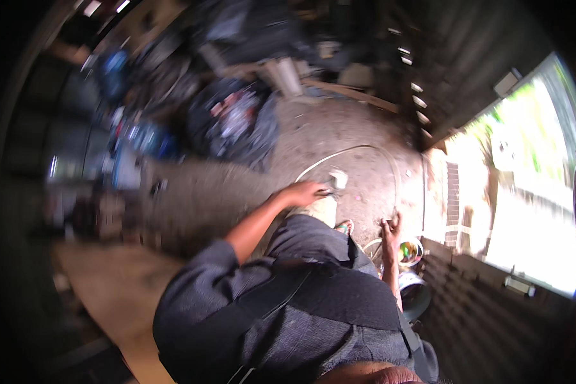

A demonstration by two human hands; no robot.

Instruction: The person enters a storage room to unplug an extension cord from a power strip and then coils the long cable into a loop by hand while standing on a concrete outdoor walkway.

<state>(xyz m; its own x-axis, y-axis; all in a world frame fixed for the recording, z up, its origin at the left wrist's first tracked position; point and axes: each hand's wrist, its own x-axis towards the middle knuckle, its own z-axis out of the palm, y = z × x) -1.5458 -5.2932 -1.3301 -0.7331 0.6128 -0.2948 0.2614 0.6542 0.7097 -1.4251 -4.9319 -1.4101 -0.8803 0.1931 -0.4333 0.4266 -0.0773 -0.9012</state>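
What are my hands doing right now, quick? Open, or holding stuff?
Left hand: closed on a dark thing, too blurry to name.
Right hand: closed, seems to be holding the pale strip.

A brown, dusty-looking floor (358, 131) carries it all: a black plastic bag (264, 137) at eleven o'clock, a wooden plank (352, 94) toward one, and — at four — a sandalled foot (346, 226), with a round container (420, 253) and dark basin (417, 301) farther out.
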